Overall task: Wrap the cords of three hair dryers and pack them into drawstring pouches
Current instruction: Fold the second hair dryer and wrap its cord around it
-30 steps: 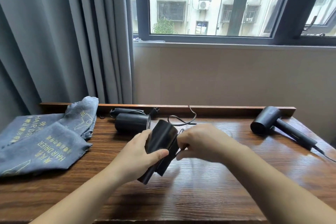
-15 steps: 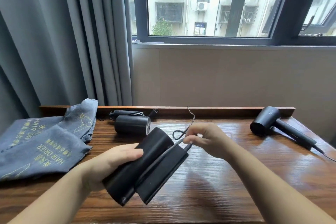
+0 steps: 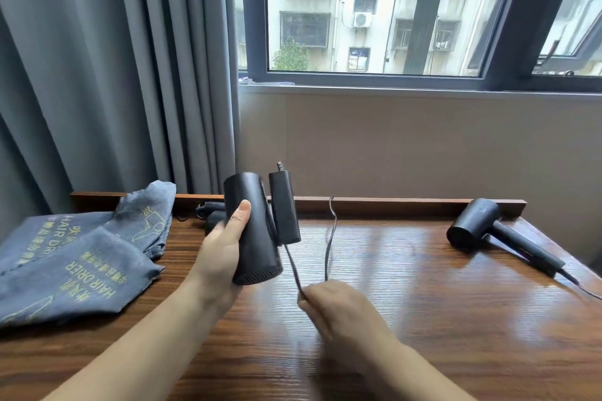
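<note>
My left hand (image 3: 224,254) grips the barrel of a black folded hair dryer (image 3: 254,231), held upright above the wooden table (image 3: 407,319); its handle is folded up beside the barrel. My right hand (image 3: 335,309) pinches this dryer's black cord (image 3: 329,238) below the handle, and a loop of cord rises from my fingers toward the table's back rail. A second black dryer (image 3: 211,215) lies behind my left hand, mostly hidden. A third black dryer (image 3: 479,228) lies unfolded at the far right, its cord trailing off the table. Grey drawstring pouches (image 3: 78,264) with yellow print lie at the left.
A raised wooden rail (image 3: 391,203) runs along the table's back edge. Grey curtains (image 3: 114,75) hang behind the pouches on the left. A beige wall and a dark-framed window (image 3: 374,78) stand beyond the table.
My left hand has lifted the dryer and turned it upright. My right hand has pulled the cord down and toward me, away from the handle.
</note>
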The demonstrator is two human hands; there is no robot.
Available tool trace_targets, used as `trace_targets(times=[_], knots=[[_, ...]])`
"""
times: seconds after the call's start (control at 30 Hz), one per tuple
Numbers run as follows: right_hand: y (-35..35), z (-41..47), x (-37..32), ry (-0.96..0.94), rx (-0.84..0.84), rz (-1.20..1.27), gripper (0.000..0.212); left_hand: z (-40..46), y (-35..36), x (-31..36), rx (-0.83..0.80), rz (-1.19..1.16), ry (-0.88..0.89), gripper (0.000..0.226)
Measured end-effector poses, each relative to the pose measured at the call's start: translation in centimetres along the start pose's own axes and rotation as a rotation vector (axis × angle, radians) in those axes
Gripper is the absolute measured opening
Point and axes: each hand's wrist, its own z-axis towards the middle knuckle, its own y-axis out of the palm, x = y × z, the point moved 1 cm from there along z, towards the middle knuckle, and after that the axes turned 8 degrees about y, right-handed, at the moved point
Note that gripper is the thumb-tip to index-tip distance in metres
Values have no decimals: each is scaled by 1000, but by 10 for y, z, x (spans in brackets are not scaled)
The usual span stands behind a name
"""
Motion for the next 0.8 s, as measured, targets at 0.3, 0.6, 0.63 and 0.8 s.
trace_targets(times=[0.3,0.6,0.63,0.8], knots=[[-20,-2,-28,-95,-93,-313,13,-1,-14,-26,109,863,255,46],[-85,36,-19,-61,-183,-350,28,-8,-37,-12,-412,1269,272,48],[-89,38,-14,-60,-184,-346,30,-10,-37,-8,-457,1288,262,50],[-93,51,17,-122,-85,-283,38,-17,-39,6,-676,1206,123,53]])
